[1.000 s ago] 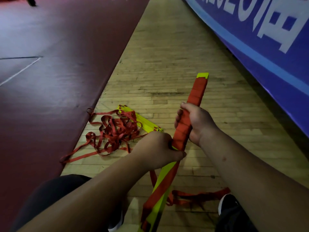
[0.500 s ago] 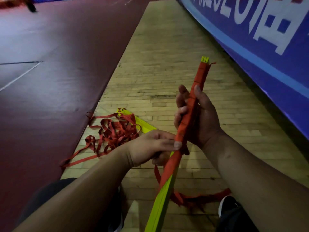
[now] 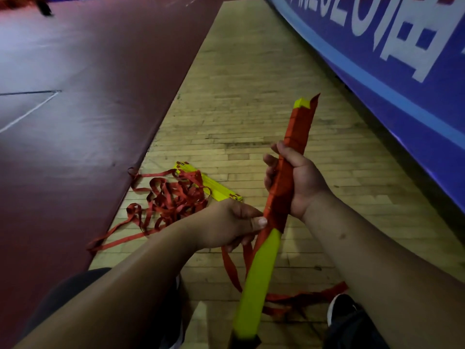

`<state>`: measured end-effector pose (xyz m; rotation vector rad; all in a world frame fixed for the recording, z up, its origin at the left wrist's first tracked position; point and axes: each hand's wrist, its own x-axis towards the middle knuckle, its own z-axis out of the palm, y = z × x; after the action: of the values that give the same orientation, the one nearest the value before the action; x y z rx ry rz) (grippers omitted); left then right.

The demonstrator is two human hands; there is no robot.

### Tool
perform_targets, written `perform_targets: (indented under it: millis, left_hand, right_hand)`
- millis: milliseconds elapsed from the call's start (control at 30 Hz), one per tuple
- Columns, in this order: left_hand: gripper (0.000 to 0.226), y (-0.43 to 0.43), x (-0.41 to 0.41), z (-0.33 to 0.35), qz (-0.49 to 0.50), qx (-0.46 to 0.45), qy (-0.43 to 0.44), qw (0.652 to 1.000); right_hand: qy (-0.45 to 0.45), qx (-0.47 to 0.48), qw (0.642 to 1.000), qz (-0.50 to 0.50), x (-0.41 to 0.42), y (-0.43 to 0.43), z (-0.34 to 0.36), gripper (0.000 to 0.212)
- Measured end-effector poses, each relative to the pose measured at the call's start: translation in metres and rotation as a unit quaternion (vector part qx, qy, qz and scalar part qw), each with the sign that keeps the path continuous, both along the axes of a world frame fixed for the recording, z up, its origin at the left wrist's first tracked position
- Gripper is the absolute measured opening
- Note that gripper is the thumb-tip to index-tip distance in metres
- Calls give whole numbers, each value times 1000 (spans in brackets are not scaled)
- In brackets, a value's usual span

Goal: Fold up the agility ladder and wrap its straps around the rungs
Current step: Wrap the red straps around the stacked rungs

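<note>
On the rungs (image 3: pixel 259 268) our left hand (image 3: pixel 226 222) sits below our right hand (image 3: pixel 299 182). The strap pile (image 3: pixel 173 197) lies on the floor (image 3: pixel 251 96) to their left, touching the mat (image 3: pixel 100 96); the banner (image 3: pixel 377 71) stands at the right.

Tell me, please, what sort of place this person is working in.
Most likely an indoor sports hall or gym. It has a wooden strip floor, a dark red mat laid along its left side, and a blue banner with large white lettering running along the right.
</note>
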<state>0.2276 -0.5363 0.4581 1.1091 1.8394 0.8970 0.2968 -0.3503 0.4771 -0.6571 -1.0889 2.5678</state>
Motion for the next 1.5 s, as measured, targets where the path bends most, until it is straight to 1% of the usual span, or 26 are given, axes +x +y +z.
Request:
perform_targets:
  millis: [167,267,400,467,567,600,633,700,767,800,867,933,1000,1033,1100,1167,1200,1233,1300,1400,1500]
  left_hand:
    - [52,3,1,-5,49,-40,85,994]
    - [44,6,2,-10,73,-58,129,987]
    - [40,11,5,-17,65,-59,230,969]
    - [45,12,10,-19,60,-63,263,961]
    - [67,14,16,-22,65,-66,313,945]
    - [70,15,18,-23,69,-75,335,937]
    - [70,17,21,-24,74,-88,355,928]
    - [60,21,26,-26,91,-103,387,912]
    - [53,24,29,-28,106,-100,397,906]
    - [53,25,30,-27,108,-94,387,911]
    - [53,23,25,-25,103,-73,327,936]
    - [46,18,16,-16,87,-53,223,969]
    - [40,11,7,-5,60,-33,94,993]
    - [38,8,4,0,45,-18,42,998]
    - [36,3,2,6,22,23,-55,998]
    - [30,2,3,8,12,64,-154,986]
    - [23,2,4,9,6,83,-188,979]
    - [19,3,6,9,2,99,-209,973]
    - [21,4,9,9,-11,113,-220,969]
    - [36,3,10,11,-35,91,-193,976]
    - [54,1,8,12,-64,62,-162,983]
  right_hand:
    - [-50,34,997,-40,-7,-1,-10,23]
    - [-66,47,994,-68,-11,-2,-16,21]
    - [-86,55,990,-99,-13,-3,-20,16]
    - [-89,57,989,-108,-14,-4,-21,15]
    - [-90,61,988,-112,-15,-4,-21,16]
    - [-90,62,988,-113,-15,-5,-21,16]
    - [-91,63,987,-113,-15,-5,-21,16]
    - [-95,62,987,-114,-14,-5,-20,16]
    - [-98,59,987,-110,-14,-6,-20,16]
    - [-98,55,988,-104,-13,-7,-19,16]
    - [-88,27,992,-84,-12,-6,-17,17]
    - [-55,-21,997,-43,-9,-3,-13,16]
    - [-1,-58,998,7,-4,-2,-9,21]
    - [26,-68,997,29,0,-3,-7,28]
    - [73,-86,991,67,6,-4,-2,49]
    - [112,-112,981,111,10,-7,3,68]
    - [128,-121,976,130,11,-8,5,70]
    - [139,-126,972,139,10,-9,7,68]
    - [148,-129,973,125,9,-9,8,53]
    - [150,-145,973,97,7,-9,7,38]
    - [145,-159,972,94,6,-7,4,32]
